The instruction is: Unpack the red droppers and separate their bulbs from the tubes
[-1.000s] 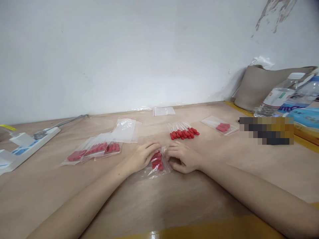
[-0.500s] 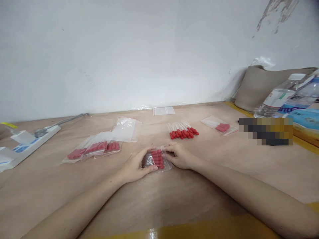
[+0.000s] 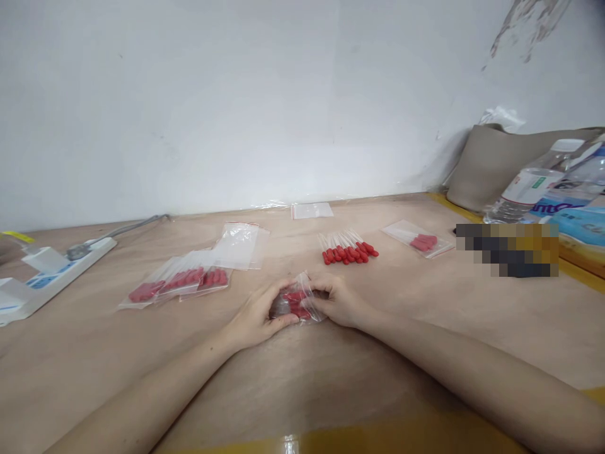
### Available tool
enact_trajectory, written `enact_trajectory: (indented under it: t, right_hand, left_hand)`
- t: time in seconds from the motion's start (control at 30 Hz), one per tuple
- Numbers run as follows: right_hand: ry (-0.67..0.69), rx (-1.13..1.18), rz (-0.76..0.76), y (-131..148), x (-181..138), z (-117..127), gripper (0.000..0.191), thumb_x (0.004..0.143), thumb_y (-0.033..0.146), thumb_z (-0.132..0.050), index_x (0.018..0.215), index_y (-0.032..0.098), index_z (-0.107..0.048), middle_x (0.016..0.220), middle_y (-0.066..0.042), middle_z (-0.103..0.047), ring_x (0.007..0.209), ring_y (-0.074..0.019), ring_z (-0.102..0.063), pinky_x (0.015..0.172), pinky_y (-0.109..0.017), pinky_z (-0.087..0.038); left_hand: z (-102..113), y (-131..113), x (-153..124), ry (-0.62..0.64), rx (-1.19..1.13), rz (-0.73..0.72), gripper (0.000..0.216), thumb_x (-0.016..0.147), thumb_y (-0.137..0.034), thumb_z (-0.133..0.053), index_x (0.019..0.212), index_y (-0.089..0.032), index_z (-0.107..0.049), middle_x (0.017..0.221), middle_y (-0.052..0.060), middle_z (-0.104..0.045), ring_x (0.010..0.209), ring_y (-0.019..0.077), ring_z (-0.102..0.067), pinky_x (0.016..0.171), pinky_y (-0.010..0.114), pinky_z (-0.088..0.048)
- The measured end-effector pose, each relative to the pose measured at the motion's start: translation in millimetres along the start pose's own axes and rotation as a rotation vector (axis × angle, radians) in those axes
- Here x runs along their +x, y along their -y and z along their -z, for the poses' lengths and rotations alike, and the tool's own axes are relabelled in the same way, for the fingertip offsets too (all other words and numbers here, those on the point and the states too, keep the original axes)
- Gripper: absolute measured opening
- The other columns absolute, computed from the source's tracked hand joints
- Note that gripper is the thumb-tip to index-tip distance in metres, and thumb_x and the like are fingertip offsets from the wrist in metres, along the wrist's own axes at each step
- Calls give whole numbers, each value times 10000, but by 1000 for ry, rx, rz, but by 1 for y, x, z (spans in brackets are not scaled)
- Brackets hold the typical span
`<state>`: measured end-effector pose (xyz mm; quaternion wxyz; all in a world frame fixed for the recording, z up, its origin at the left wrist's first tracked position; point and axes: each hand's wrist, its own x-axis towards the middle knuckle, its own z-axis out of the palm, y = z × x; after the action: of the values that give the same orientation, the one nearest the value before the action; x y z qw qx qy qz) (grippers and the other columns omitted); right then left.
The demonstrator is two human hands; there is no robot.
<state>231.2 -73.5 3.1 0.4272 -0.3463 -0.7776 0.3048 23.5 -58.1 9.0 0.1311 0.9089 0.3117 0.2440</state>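
A small clear zip bag [image 3: 297, 302] filled with red-bulbed droppers lies on the wooden table [image 3: 331, 378] between both hands. My left hand [image 3: 258, 315] grips its left side, thumb underneath and fingers curled over the top. My right hand [image 3: 340, 301] pinches the bag's right side. Behind them lies a loose row of red-bulbed droppers [image 3: 347, 248]. Several filled bags [image 3: 177, 284] are stacked to the left, with empty clear bags [image 3: 241, 243] next to them.
Another filled bag [image 3: 416, 239] lies at the right. A flat empty bag [image 3: 312, 210] rests by the white wall. A white power strip [image 3: 45, 274] sits far left. A beige pouch [image 3: 496, 164] and water bottles [image 3: 534, 183] stand at the right.
The bag was lying flat under my fingers; my hands have since closed round it from both sides and drawn closer together, crumpling it slightly.
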Motion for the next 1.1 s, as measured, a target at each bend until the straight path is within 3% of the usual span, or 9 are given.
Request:
enact_trajectory:
  t: [0.17,0.27,0.4,0.5,0.6,0.67,0.73,0.93,1.1]
  right_hand:
    - [5,122,-94,-6,1,5,205,761,231,-565,936,200,-667,857,-13,-682,752,-139,-610,696,-274,-481]
    - [11,229,-220,-11,3,22,258,720,313,-614,934,181,-669,865,-33,-687,768,-149,-621,713,-283,-490]
    - [15,282,-350,-8,7,70,279,639,348,-689,852,168,-683,847,-46,-691,760,-152,-627,708,-277,-489]
    - [-55,204,-355,0,9,111,263,686,386,-651,850,182,-685,842,-47,-690,753,-154,-626,699,-286,-486]
    - [-308,35,-239,3,9,138,242,713,395,-628,876,224,-679,887,-34,-685,795,-158,-617,702,-290,-477]
    - [-458,-140,-158,0,9,143,243,741,396,-599,912,239,-669,926,-32,-679,815,-165,-610,711,-305,-467]
    - [-524,-365,-85,-7,9,141,237,767,383,-571,925,234,-665,924,-38,-678,798,-169,-603,712,-318,-453]
    - [-392,-1060,120,-31,6,130,190,815,298,-517,848,202,-678,808,-46,-684,782,-186,-565,713,-342,-347]
    - [-221,-1241,180,-38,3,128,202,839,297,-488,857,220,-675,831,-38,-685,793,-180,-535,713,-350,-294]
  left_hand:
    - [2,-2,-2,-35,-18,25,542,767,-382,-595,1241,-227,-383,1192,79,-535,1078,223,-520,888,365,-446]
    - [3,-2,-3,-52,-18,40,537,767,-378,-597,1238,-228,-388,1194,81,-527,1082,224,-514,885,364,-448]
    - [4,-1,-4,-45,-22,52,527,774,-372,-590,1236,-225,-383,1212,82,-497,1097,217,-494,897,357,-440]
    - [4,-1,-4,-46,-23,57,527,774,-370,-590,1238,-224,-386,1220,89,-478,1104,225,-481,895,364,-439]
    - [4,-1,-3,-49,-33,58,527,772,-371,-591,1236,-220,-391,1219,97,-471,1108,232,-473,908,379,-427]
    - [4,-1,-3,-47,-42,59,523,776,-370,-587,1236,-222,-389,1222,96,-467,1111,231,-469,915,383,-422]
    - [4,0,-3,-45,-44,60,521,778,-371,-584,1237,-225,-385,1226,93,-463,1116,229,-464,919,381,-421]
    - [4,0,-3,-32,-23,67,514,781,-376,-577,1233,-226,-383,1235,86,-448,1134,217,-452,939,360,-410]
    - [5,-1,-3,-35,-20,64,496,778,-373,-582,1217,-226,-402,1220,79,-462,1115,213,-467,931,345,-417]
